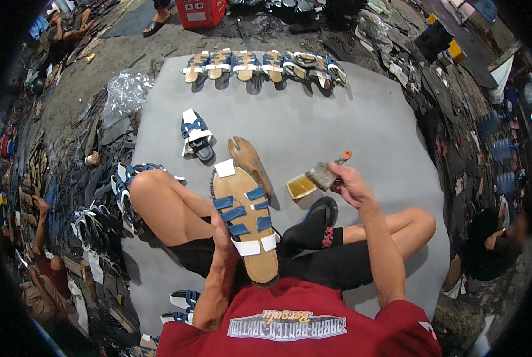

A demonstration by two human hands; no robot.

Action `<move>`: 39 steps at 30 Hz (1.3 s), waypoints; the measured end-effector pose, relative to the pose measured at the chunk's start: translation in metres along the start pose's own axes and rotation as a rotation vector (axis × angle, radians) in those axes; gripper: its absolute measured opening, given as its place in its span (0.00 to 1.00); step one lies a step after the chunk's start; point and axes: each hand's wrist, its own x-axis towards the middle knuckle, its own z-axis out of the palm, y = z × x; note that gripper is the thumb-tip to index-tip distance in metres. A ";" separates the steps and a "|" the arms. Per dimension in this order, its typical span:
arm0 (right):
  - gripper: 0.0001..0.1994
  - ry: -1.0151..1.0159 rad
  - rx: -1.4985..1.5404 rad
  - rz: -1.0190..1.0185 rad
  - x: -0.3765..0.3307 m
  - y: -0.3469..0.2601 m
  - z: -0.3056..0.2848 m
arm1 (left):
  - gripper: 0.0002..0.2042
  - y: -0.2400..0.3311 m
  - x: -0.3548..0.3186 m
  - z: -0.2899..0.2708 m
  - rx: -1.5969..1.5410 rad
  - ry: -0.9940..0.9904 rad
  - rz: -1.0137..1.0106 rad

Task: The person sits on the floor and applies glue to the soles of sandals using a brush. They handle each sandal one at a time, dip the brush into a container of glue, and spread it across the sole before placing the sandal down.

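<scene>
My left hand grips the edge of a sandal upper, a tan insole with cut blue and white strap ends folded onto it; a white tab sits at its toe end. Behind it on the grey mat lies a brown foot-shaped last, partly hidden by the insole. My right hand is closed round a paintbrush with an orange handle tip. Its bristles hang at the edge of a small open tub of yellowish liquid; whether they touch it I cannot tell.
A blue-and-white sandal lies on the mat at left-centre. Several tan-soled sandals line the mat's far edge. More straps and sandals pile up at left. Clear plastic and dark scraps cover the floor. Other people sit at both sides.
</scene>
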 end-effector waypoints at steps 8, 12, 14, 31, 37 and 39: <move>0.15 0.055 0.213 -0.419 -0.081 -0.085 0.111 | 0.34 0.014 -0.003 0.088 0.349 0.118 0.092; 0.12 0.175 -0.615 -0.913 -0.115 -0.067 0.156 | 0.33 0.013 -0.002 0.096 0.341 0.081 0.099; 0.12 0.234 -0.790 -1.063 -0.118 -0.067 0.167 | 0.32 0.013 -0.004 0.101 0.401 0.105 0.136; 0.10 0.049 -0.654 -0.898 -0.128 -0.068 0.180 | 0.33 0.017 -0.013 0.078 0.554 0.108 0.393; 0.10 0.104 -0.483 -0.922 -0.123 -0.074 0.187 | 0.36 0.012 -0.013 0.063 0.606 0.098 0.380; 0.10 0.226 -0.694 -1.211 -0.100 -0.062 0.195 | 0.36 0.013 -0.018 0.073 0.574 0.108 0.356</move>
